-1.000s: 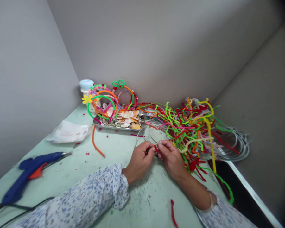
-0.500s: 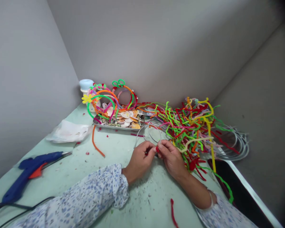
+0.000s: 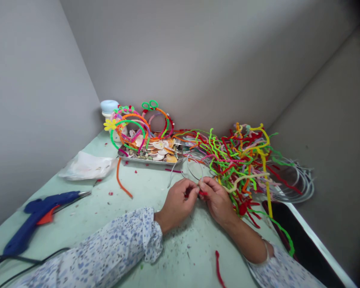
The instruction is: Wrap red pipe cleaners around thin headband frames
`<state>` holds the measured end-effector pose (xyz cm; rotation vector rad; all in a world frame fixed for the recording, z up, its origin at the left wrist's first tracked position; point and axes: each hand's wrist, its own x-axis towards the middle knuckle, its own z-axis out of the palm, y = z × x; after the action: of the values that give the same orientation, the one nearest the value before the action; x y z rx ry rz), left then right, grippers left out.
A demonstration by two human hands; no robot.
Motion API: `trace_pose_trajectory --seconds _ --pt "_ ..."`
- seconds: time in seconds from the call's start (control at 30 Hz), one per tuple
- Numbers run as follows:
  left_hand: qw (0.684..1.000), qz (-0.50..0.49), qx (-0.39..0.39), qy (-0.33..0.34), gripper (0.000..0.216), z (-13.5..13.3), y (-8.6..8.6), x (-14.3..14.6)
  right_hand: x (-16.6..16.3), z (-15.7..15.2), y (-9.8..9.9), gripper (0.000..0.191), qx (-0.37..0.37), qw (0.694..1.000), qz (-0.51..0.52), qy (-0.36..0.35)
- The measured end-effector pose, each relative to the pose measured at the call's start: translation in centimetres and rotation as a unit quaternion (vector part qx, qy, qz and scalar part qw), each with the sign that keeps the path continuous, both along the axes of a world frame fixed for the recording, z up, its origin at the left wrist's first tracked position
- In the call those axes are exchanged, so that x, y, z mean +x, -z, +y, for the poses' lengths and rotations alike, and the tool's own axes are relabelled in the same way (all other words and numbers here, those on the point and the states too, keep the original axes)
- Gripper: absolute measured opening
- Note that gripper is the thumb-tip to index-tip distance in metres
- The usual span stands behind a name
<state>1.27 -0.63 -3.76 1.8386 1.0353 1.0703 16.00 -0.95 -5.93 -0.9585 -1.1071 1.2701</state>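
Both hands meet over the middle of the table. My left hand [image 3: 180, 202] pinches with thumb and forefinger at a short red pipe cleaner [image 3: 203, 193]. Opposite it, my right hand [image 3: 217, 200] has its fingers closed on the same red piece, which is mostly covered by fingers. A thin grey wire loop [image 3: 195, 162] rises from between the fingertips, its lower end hidden in the grip. Another red pipe cleaner [image 3: 218, 268] lies on the table below my right hand.
A metal tray [image 3: 150, 161] of shells stands at the back, with colourful pipe-cleaner hoops [image 3: 132, 120] on it. Right of it spreads a pipe-cleaner heap [image 3: 243, 156] beside coiled wire [image 3: 309, 184]. At left lie a blue glue gun [image 3: 33, 220] and a plastic bag [image 3: 87, 166].
The red piece at my fingertips has shifted slightly right and down, and my fingers have turned a little around it. The wire loop has tilted slightly.
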Motion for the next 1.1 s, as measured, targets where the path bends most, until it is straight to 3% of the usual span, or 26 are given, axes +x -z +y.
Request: trace_pose_trajectory --seconds 0.37,0.57,0.9,1.1 --pt "0.999 0.018 0.027 -0.027 0.010 -0.1 0.2 0.4 -0.2 -0.1 -0.7 0.016 -0.030 0.997 0.066 0.003" --pt "0.998 0.025 0.059 -0.026 0.007 -0.3 0.5 0.6 -0.3 0.0 -1.4 0.021 -0.049 0.993 0.104 0.042" --pt "0.976 0.099 0.185 -0.066 0.010 -0.6 -0.2 0.5 -0.1 -0.1 -1.1 0.020 -0.047 0.994 0.091 0.048" --pt "0.977 0.105 0.183 -0.029 0.007 -0.9 -0.6 0.1 -0.2 -0.3 -1.4 0.019 -0.056 0.991 0.112 0.038"
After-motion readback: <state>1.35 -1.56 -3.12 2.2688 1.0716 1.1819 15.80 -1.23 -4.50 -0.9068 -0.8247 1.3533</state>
